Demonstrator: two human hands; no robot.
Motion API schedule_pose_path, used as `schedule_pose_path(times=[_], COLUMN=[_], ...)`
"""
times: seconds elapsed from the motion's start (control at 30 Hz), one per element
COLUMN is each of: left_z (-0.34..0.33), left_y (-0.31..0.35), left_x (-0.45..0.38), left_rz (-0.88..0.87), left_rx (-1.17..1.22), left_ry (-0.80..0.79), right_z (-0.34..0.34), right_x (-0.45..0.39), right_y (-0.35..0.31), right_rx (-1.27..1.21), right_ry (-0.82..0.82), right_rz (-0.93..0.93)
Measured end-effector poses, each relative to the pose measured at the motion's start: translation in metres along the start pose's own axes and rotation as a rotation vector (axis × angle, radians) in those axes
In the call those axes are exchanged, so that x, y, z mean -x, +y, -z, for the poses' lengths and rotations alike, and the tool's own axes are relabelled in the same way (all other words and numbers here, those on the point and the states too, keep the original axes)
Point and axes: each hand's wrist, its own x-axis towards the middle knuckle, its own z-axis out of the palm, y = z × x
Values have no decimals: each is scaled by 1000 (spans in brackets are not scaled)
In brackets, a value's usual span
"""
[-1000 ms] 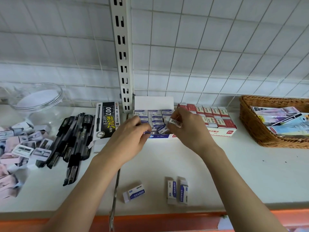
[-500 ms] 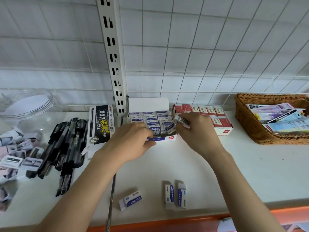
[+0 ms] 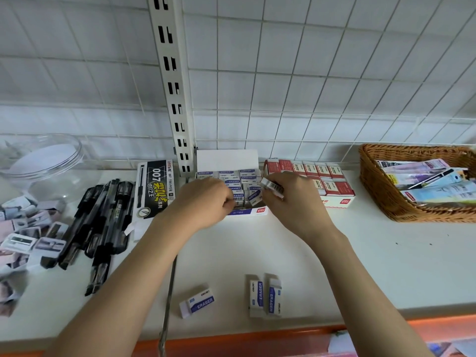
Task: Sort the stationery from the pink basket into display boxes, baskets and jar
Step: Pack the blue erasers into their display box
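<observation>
Right hand [image 3: 291, 202] grip: pinches one eraser [image 3: 271, 188] at fingertips, just above the eraser box [image 3: 247, 211]. Left hand [image 3: 203, 204] grip: fingers curled at box's left front, what it holds cannot tell. Near table [image 3: 360, 266] edge: three loose erasers [image 3: 265, 295], two side by side, one apart. Left: black pens [image 3: 103, 222], small packets [image 3: 28, 235]. Far: red box [image 3: 337, 199] beside eraser box, jar [image 3: 41, 161] far left, wicker basket [image 3: 373, 186] far right.
</observation>
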Motion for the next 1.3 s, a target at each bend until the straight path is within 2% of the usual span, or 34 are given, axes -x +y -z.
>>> schedule_pose_path(times=[0.2, 0.33, 0.47, 0.67, 0.93, 1.07, 1.17, 1.3], left_z=[22, 23, 17, 17, 27, 31, 31, 26], left_y=[13, 11, 7, 8, 15, 5, -6, -12], left_x=[-20, -21, -17, -16, -20, -19, -10, 13], left_rz=[-54, -145, -167, -166, -92, -58, 16, 113], left_rx=[-184, -276, -258, -246, -222, -59, 107, 217], left_ry=[-164, -154, -85, -70, -215, -297, -225, -104], right_z=[2, 1, -1, -2, 4, 5, 2, -6], right_x=[3, 7, 8, 7, 9, 9, 7, 1], right_y=[3, 6, 5, 5, 9, 9, 6, -3], right_rx=[26, 44, 35, 33, 15, -8, -14, -73], right_ry=[0, -3, 5, 3, -11, -6, -13, -58], right_rz=[3, -5, 0, -11, -48, -58, -43, -36])
